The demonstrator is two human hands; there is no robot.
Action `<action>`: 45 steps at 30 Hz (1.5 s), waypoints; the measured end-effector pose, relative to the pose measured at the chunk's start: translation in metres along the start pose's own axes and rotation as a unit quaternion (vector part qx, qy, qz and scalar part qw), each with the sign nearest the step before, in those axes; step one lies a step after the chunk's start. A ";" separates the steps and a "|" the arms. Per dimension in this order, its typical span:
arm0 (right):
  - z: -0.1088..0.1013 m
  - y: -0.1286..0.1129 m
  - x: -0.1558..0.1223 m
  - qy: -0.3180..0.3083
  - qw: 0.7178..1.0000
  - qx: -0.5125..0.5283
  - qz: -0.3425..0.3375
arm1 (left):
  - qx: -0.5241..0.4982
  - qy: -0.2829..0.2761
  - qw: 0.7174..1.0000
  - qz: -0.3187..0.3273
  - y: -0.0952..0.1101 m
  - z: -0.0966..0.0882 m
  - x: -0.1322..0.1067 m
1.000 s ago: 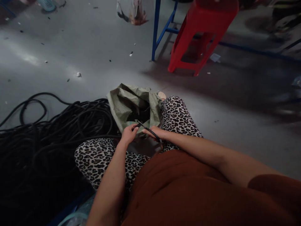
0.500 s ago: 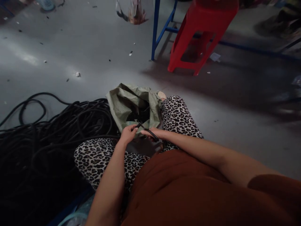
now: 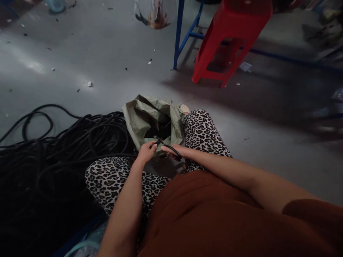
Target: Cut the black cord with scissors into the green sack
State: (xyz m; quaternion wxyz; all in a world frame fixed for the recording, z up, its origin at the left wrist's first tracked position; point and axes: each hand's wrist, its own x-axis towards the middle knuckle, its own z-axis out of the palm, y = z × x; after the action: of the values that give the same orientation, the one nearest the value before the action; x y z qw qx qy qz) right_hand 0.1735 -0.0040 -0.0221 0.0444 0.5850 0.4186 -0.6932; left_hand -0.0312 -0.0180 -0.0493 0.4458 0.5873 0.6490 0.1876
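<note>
My left hand [image 3: 146, 152] is closed, pinching the end of a black cord [image 3: 156, 142] over the near rim of an olive-green sack [image 3: 131, 119]. Black-handled scissors [image 3: 175, 151] are gripped in my right hand [image 3: 182, 150], their blades pointing to the cord at my left fingertips. Whether the blades touch the cord is too small to tell. Dark small pieces [image 3: 152, 132] lie inside the open sack, between my knees. To the left spreads a large tangled heap of black cord [image 3: 77, 142], and a strand runs from it toward my left hand.
A red plastic stool [image 3: 235, 26] and a blue metal frame [image 3: 177, 43] stand ahead. Farther off are a printed bag [image 3: 155, 16] and a light-blue basket [image 3: 55, 5]. Scraps [image 3: 90, 84] dot the grey floor. Something pale blue [image 3: 84, 246] sits at lower left.
The scissor blades have shifted slightly at the cord's end. Both hands stay almost in place, and the whole view has moved a little.
</note>
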 end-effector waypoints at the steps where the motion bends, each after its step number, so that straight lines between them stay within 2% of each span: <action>1: 0.000 0.000 -0.001 0.006 1.000 -0.006 -0.007 | -0.002 0.004 1.000 0.002 0.000 0.000 0.001; 10: -0.001 0.010 0.010 0.039 0.995 -0.076 -0.042 | -0.032 0.013 0.999 -0.017 -0.011 0.005 0.005; 21: -0.002 0.003 0.002 0.056 0.990 -0.122 -0.041 | -0.048 0.023 0.998 -0.027 -0.014 0.004 0.006; 31: -0.005 0.005 0.010 0.079 0.990 -0.112 -0.035 | -0.068 0.040 0.997 -0.016 -0.016 0.006 0.005; 38: 0.001 0.008 0.008 0.001 0.997 -0.067 -0.034 | -0.062 0.060 0.996 -0.028 -0.011 0.003 0.005; 45: 0.001 0.004 0.002 -0.016 0.998 -0.055 -0.034 | -0.070 0.064 0.995 -0.026 -0.008 0.003 0.004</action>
State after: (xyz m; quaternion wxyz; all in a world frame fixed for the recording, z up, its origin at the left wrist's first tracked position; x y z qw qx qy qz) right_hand 0.1743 -0.0058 -0.0259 0.0599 0.5556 0.4752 -0.6796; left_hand -0.0334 -0.0167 -0.0584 0.4480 0.5247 0.6762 0.2583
